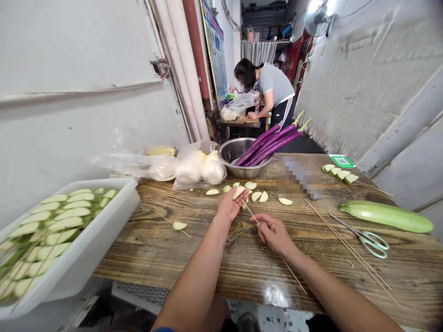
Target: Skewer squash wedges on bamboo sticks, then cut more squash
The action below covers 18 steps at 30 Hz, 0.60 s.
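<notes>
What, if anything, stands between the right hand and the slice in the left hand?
Between the right hand and the slice lie a skewer and part of the left hand; a green piece shows near the skewer's upper end. Nothing else visible.

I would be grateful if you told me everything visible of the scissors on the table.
The scissors have two pale green handle loops, apparently plastic, and slim grey blades that look like metal. They appear shut and lie flat on the right part of the wooden table, tips pointing toward its far left, handles toward its near right. The gourd lies just beyond them and thin skewers to their left, both apart from them.
</notes>
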Available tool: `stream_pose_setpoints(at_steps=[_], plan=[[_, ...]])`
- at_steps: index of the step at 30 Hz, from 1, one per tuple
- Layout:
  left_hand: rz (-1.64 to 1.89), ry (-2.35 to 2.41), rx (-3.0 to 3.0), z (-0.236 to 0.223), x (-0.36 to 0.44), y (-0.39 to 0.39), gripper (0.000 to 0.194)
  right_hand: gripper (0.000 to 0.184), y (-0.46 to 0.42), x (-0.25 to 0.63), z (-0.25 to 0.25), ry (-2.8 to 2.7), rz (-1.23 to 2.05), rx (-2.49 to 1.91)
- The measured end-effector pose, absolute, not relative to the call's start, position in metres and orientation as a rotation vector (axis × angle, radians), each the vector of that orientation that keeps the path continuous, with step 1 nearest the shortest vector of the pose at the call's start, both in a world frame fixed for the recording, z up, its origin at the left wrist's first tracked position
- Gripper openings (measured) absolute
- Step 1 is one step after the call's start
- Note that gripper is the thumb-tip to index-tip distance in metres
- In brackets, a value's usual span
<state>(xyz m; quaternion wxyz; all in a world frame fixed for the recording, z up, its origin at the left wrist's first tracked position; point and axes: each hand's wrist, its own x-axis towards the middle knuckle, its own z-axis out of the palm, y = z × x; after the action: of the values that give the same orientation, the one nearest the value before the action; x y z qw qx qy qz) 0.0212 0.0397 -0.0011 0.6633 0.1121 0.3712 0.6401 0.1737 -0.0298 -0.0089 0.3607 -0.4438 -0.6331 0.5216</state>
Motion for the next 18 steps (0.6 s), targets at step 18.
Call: stream_pose_setpoints(at_steps=[18], plan=[[1.4, 0.849, 0.375, 0.006, 0.028, 0.031, 0.013, 0.042, -0.027, 0.173, -0.016, -1.651, 1.233, -1.169]])
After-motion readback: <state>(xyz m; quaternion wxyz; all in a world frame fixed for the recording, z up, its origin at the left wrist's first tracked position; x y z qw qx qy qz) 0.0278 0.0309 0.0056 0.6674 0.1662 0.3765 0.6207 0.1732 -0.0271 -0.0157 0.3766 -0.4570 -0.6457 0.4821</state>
